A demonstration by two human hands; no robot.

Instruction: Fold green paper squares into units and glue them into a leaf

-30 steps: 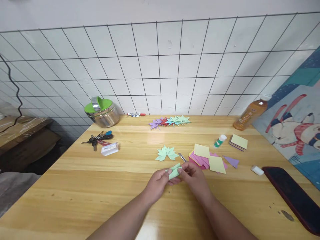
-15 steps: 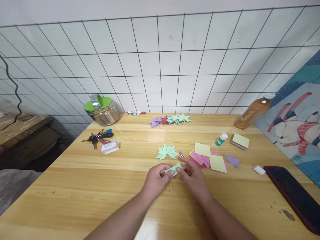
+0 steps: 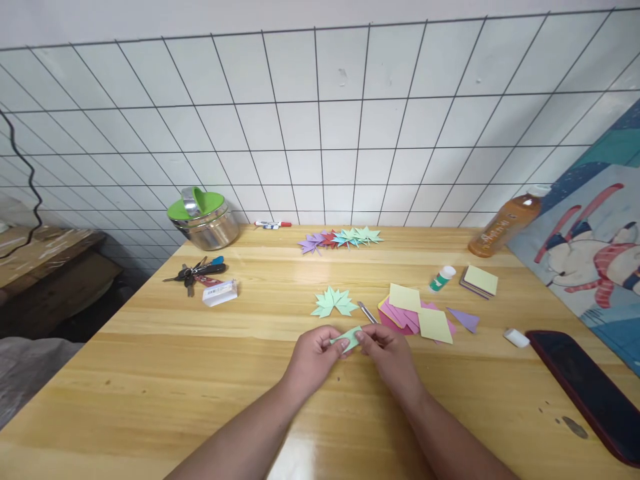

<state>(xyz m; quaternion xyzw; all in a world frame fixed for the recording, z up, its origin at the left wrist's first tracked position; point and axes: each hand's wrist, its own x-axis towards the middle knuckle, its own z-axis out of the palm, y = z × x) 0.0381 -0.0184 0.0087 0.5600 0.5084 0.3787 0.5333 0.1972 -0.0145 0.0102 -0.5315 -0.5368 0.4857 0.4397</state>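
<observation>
A small folded piece of light green paper (image 3: 352,339) is held between my two hands above the wooden table. My left hand (image 3: 315,359) pinches its left end between thumb and fingers. At the right end, my right hand (image 3: 390,355) grips it the same way. Just beyond lies a pale green folded paper leaf (image 3: 334,303) with several points. A slim metallic tool (image 3: 367,312), perhaps a craft knife, lies past my right fingers. Beside it are loose pink and yellow paper sheets (image 3: 435,325).
Folded leaves in purple, red and green (image 3: 340,240) lie near the tiled wall. To the right are a glue stick (image 3: 442,279), sticky notes (image 3: 479,281), a purple paper triangle (image 3: 464,320), an eraser (image 3: 517,338), a phone (image 3: 585,393) and a bottle (image 3: 505,223). Keys (image 3: 197,272) and a lidded pot (image 3: 205,220) stand left.
My right index finger, stretched out before, has curled down onto the green paper. More of the metallic tool now shows. The left hand keeps its pinch.
</observation>
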